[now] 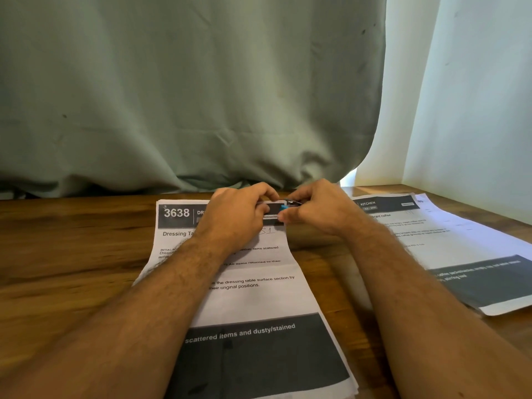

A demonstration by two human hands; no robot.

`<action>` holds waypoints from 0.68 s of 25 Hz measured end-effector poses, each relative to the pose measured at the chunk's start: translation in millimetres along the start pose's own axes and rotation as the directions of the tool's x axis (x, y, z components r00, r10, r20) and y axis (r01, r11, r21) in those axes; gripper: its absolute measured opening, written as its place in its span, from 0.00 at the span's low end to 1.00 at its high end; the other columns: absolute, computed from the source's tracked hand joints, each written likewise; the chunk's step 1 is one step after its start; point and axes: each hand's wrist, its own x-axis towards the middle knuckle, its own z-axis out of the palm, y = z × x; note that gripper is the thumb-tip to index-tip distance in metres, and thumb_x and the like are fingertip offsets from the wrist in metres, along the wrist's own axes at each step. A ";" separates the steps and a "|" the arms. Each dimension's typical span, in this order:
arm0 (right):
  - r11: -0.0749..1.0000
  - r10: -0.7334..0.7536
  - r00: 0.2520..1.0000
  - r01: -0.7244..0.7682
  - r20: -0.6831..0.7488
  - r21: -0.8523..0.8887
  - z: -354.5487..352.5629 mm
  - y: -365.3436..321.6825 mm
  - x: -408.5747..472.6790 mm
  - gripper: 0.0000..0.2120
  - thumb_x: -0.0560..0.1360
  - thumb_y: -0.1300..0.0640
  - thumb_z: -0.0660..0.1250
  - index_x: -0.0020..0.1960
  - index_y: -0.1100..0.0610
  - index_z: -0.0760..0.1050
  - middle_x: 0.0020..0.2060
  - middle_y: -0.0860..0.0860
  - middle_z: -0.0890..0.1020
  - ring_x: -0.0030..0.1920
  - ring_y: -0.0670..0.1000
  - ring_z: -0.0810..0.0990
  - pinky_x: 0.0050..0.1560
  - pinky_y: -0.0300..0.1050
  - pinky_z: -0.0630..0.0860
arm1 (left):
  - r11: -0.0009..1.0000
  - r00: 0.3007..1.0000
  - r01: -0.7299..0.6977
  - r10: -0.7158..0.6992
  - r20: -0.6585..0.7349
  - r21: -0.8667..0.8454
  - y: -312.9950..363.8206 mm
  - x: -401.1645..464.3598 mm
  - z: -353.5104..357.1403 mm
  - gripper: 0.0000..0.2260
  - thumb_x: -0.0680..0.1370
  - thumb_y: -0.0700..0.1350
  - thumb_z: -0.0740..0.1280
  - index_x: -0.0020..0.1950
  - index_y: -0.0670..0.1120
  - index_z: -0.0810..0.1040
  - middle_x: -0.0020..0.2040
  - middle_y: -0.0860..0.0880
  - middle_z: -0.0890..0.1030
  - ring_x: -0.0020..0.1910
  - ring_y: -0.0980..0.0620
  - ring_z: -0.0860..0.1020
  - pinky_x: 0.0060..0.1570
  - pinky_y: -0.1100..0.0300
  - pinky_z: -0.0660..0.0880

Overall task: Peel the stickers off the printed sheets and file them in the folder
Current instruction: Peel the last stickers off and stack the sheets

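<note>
At the far edge of the wooden surface (72, 269), both hands were seen meeting over the top right corner of a printed sheet (253, 295) headed "3638". The left hand (239, 214) was laid on the dark header band of that sheet, its fingers curled, with the thumb and forefinger pinched on the sheet's upper edge. The right hand (313, 210) was set just beside it, fingertips nearly touching those of the left, and its grip was closed in a pinch on a small blue sticker (283, 208) at the corner of the sheet. A thin dark, shiny object (293, 201) was also seen at the right fingertips; what it was could not be told. Whether the sticker was already lifted from the paper could not be told either.

The sheet was seen to be the top one of a stack reaching from under the hands toward the person, between the two forearms. To the right of the right hand, a second group of printed sheets (449, 249), headed "KITCHEN", was laid at an angle on the surface. Beyond both hands, a grey-green curtain (187, 90) was hung down to the surface edge.
</note>
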 end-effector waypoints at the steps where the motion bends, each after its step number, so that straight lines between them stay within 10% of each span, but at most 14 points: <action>1: 0.999 0.044 0.998 -0.043 -0.035 0.009 -0.9 5.4 1.3 0.15 0.69 0.44 0.76 0.52 0.50 0.84 0.42 0.47 0.83 0.43 0.48 0.78 0.42 0.41 0.71 | 1.000 1.000 -0.001 0.002 -0.021 0.003 -0.1 0.2 -1.5 0.09 0.82 0.47 0.64 0.61 0.58 0.77 0.51 0.56 0.85 0.53 0.52 0.80 0.63 0.53 0.71; 17: 0.949 0.223 0.972 -0.198 0.077 -0.247 13.6 18.1 4.1 0.20 0.72 0.49 0.75 0.62 0.54 0.78 0.58 0.54 0.81 0.53 0.53 0.76 0.59 0.49 0.76 | 0.963 0.996 0.020 -0.042 -0.076 -0.270 -0.3 7.0 -13.1 0.01 0.76 0.54 0.72 0.46 0.60 0.84 0.42 0.60 0.85 0.47 0.55 0.81 0.58 0.47 0.77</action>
